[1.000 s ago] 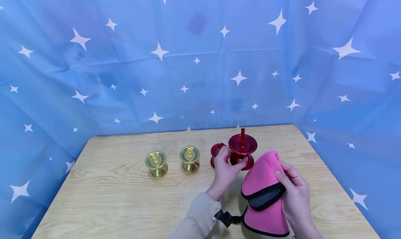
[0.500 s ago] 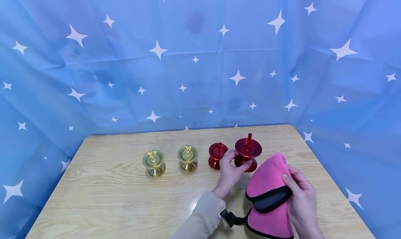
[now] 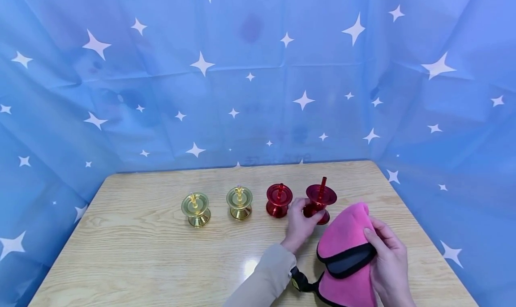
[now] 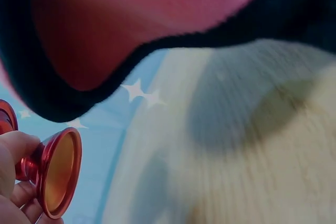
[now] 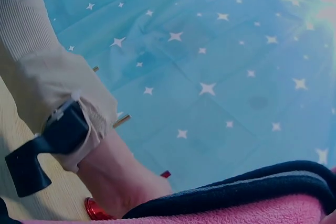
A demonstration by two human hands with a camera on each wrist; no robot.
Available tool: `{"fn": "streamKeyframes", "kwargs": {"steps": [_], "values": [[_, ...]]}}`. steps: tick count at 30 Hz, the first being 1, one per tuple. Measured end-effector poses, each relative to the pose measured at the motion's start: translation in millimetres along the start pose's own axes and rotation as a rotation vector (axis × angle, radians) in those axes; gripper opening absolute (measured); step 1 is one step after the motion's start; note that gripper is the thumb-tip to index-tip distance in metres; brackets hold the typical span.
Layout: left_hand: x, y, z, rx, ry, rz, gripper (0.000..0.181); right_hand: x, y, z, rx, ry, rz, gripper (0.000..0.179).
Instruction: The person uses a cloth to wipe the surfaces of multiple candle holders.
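My left hand [image 3: 299,226] grips the larger red candle holder [image 3: 322,195] round its narrow stem, thumb in front. In the left wrist view the hollow underside of that candle holder's base [image 4: 60,174] shows, tilted up. Between my forearms hangs a pink fleece piece, like a hat, with black edging [image 3: 346,235] and a dark grey inside. My right hand [image 3: 389,262] pinches its upper right edge between thumb and fingers. Just left of my left hand, a smaller red candle holder [image 3: 278,204] stands upright on the table.
Two gold candle holders, one left [image 3: 196,211] and one nearer the middle [image 3: 239,204], stand upright in line with the red ones. The wooden table [image 3: 161,262] ends at a blue star-printed curtain [image 3: 242,87]. A black strap piece [image 3: 302,282] sits by my left cuff.
My left hand and the larger red candle holder have shifted right and slightly toward me, away from the smaller one. The pink fleece piece and my right hand have moved slightly right and down.
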State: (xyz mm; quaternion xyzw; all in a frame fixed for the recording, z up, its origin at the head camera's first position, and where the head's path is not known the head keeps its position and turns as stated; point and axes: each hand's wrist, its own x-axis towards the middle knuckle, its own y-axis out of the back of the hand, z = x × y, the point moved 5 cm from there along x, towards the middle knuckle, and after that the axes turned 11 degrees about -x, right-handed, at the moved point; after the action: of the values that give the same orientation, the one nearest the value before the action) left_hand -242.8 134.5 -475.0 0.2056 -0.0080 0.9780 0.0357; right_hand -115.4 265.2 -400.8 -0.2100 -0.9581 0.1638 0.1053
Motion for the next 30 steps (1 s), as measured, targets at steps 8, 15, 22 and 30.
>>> {"fn": "streamKeyframes", "kwargs": {"steps": [8, 15, 22, 30], "values": [[0.2, -13.2, -16.7, 0.051, 0.029, -0.039, 0.021, -3.1, 4, 2, -0.001, -0.01, -0.007, 0.029], [-0.8, -16.6, -31.9, 0.108, 0.056, -0.042, 0.022, -4.1, 7, 4, -0.005, -0.009, 0.006, 0.029], [-0.9, -19.2, -38.2, 0.111, 0.059, -0.028, 0.023, -4.7, 8, 4, -0.015, -0.007, 0.005, 0.029], [-0.7, -22.1, -41.6, 0.117, 0.099, -0.039, 0.023, -4.5, 8, 5, -0.027, -0.028, 0.014, 0.028]]}}
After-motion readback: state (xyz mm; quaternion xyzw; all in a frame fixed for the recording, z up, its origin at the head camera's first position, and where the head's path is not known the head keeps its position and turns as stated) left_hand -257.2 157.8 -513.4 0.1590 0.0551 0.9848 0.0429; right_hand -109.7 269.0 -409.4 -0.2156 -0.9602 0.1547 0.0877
